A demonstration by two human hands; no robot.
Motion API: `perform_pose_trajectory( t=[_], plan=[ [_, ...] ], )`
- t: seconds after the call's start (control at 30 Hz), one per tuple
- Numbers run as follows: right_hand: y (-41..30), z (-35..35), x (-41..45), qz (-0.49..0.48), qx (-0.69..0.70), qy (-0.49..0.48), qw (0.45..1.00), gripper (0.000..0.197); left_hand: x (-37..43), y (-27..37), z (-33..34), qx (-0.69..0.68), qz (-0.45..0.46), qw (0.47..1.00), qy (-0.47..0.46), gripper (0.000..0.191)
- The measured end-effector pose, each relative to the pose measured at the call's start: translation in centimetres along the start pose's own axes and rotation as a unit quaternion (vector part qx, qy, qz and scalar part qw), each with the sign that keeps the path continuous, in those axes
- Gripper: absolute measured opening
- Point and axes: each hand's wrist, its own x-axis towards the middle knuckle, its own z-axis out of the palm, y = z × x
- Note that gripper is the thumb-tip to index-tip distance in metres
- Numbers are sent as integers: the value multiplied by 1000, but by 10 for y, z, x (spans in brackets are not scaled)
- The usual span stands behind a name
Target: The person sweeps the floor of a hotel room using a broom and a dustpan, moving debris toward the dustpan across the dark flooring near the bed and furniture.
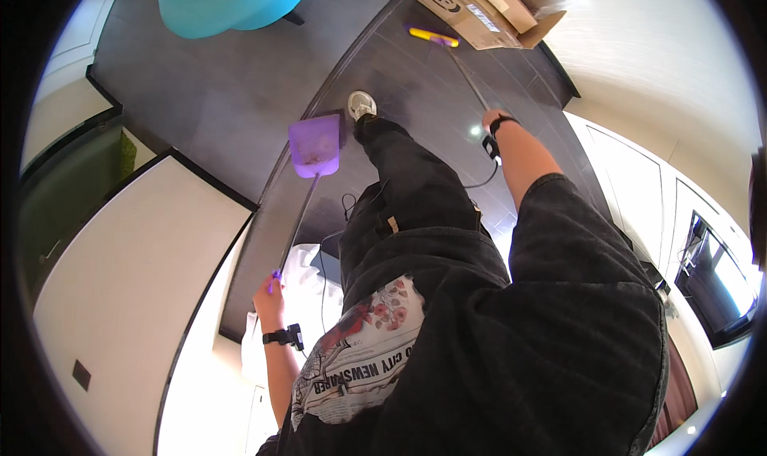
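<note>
My left hand grips the top of a long metal handle. At its far end is a purple dustpan, with brownish debris in its pan. My right hand is closed around the handle of a broom, whose yellow and purple head lies on the dark floor in front of the cardboard box. Broom head and dustpan are well apart, with my shoe between them. A black band with a small device sits on each wrist.
A cardboard box with an open flap stands against the right wall. A turquoise chair is at the upper left. My white shoe rests on the dark tiled floor. White wall panels with black skirting run along the left.
</note>
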Motion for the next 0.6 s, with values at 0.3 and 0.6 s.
perform_pose_trajectory(
  t=[0.3, 0.6],
  plan=[
    [-10, 6, -62, -28, 103, 30, 994, 31, 7, -26, 0, 64, -19, 998, 8, 33],
    [-38, -96, -105, -27, 524, -14, 851, 68, -53, -27, 34, 94, -32, 995, -13, 31]
  ],
)
